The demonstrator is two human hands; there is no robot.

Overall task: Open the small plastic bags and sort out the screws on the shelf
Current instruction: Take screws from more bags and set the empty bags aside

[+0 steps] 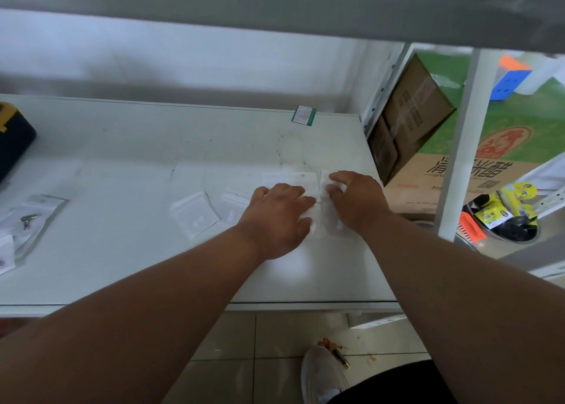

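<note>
Several small clear plastic bags lie on the white shelf [122, 159]. My left hand [279, 217] rests palm down on a bag [305, 180] near the shelf's right end. Beside it, my right hand [356, 200] has its fingers curled on another bag [331, 223]. Whether either hand grips or only presses, I cannot tell. Two more bags [195, 212] [234, 203] lie just left of my left hand. At the far left edge are other bags, one with metal screws [29, 219] inside.
A dark blue and yellow case [13, 137] stands at the shelf's left rear. A green-edged label [304, 115] is stuck at the back. Cardboard boxes [409, 113] and a metal bowl of packets [504, 217] sit right of the shelf post [458, 159]. My white shoe [322, 376] is on the tiled floor.
</note>
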